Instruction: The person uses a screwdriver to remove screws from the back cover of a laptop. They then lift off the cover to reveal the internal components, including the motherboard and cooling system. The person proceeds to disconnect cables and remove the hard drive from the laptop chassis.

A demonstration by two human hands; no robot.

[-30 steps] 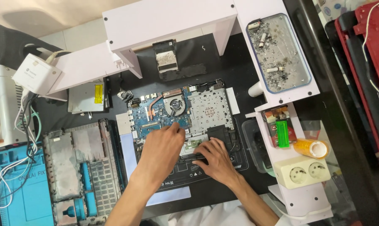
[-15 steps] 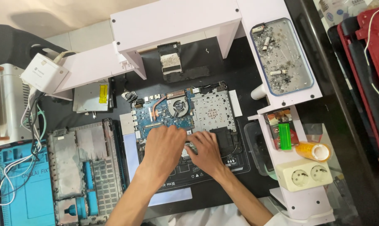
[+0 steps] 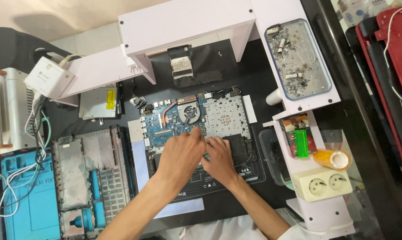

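Since the earlier frame both hands have drawn together. The opened laptop (image 3: 196, 129) lies mid-tabletop (image 3: 236, 66), blue board and copper fan exposed. Left hand (image 3: 181, 155) and right hand (image 3: 218, 158) touch at its centre; their curled fingers hide whatever they grip. A grey casing (image 3: 90, 173) lies left, an ashtray (image 3: 298, 58) upper right.

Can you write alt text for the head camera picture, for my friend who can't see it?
Two bare hands, left hand and right hand, press together on an opened laptop's blue circuit board on a black mat. A removed laptop cover lies left; a white socket block sits right.
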